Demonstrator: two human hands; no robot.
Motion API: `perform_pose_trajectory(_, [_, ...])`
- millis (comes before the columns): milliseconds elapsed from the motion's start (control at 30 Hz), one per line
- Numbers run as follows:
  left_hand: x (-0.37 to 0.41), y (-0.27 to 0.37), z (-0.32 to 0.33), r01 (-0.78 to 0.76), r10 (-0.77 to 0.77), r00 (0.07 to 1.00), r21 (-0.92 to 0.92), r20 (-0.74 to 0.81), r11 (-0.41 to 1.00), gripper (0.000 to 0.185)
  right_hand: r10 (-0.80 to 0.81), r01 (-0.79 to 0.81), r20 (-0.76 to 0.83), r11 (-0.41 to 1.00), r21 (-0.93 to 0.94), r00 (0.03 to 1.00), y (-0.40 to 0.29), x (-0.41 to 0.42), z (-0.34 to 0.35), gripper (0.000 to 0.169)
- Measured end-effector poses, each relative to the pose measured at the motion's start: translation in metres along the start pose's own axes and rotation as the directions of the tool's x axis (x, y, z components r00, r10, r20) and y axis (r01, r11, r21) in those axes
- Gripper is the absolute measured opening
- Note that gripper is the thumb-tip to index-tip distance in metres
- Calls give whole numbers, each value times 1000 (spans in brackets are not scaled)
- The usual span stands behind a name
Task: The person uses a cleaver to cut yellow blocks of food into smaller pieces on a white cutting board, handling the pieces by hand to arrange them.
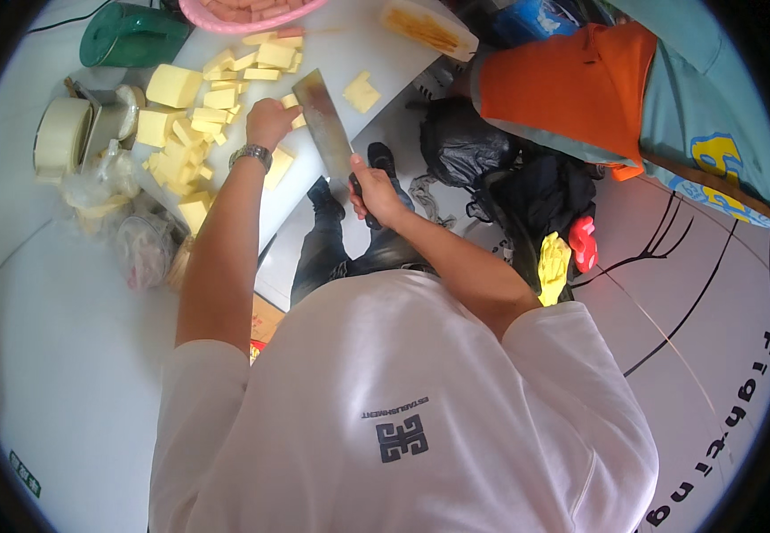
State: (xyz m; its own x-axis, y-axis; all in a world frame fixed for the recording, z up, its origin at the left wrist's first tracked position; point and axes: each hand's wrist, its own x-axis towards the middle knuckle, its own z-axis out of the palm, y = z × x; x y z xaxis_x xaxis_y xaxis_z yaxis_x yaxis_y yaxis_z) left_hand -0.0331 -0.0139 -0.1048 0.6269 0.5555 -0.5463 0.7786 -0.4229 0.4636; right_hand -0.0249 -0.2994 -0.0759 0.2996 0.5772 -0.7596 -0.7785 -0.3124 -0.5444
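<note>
My right hand (378, 192) grips the dark handle of a cleaver (326, 120). Its broad blade reaches up and left over the white work surface (351, 43). My left hand (270, 123), with a watch at the wrist, has its fingers on a small pale-yellow food block (290, 101) right beside the blade; the fingers partly hide it. Under my left wrist lies a larger yellow slab (280, 166). Several cut yellow pieces (181, 160) are heaped left of that hand, with more pieces (275, 56) beyond it. A flat yellow piece (361, 92) rests right of the blade.
A pink basket (225, 28) of pink sausage-like pieces and a green jug (108, 40) stand at the far side. Left are a pale round container (61, 136) and plastic bags (145, 246). A clear tray (466, 48) sits near the right edge; black bags (465, 150) lie beyond.
</note>
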Motion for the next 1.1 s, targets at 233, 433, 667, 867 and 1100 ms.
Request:
perform_pose_trajectory(233, [-38, 8, -11, -298, 186, 911, -277, -367, 914, 28, -58, 53, -62, 995, -79, 996, -8, -20, -10, 67])
perform_pose_trajectory(433, [-92, 22, -51, -564, 396, 693, -111, -602, 818, 27, -88, 75, -46, 968, -239, 995, -19, -23, -21, 66])
perform_pose_trajectory(667, [-104, -48, -96, -355, 36, 795, -417, -606, 837, 25, -447, 239, -47, 562, -792, 894, -28, -38, -18, 53])
perform_pose_trajectory(867, [-78, -68, -146, -266, 213, 787, -7, -579, 964, 24, -558, 283, 146, 167, -945, 817, -43, -60, -16, 49])
perform_pose_trajectory(1100, [-48, -85, -145, -332, 176, 793, -171, -583, 928, 29, -652, 320, 301, -93, -943, 696, -54, -74, -7, 41])
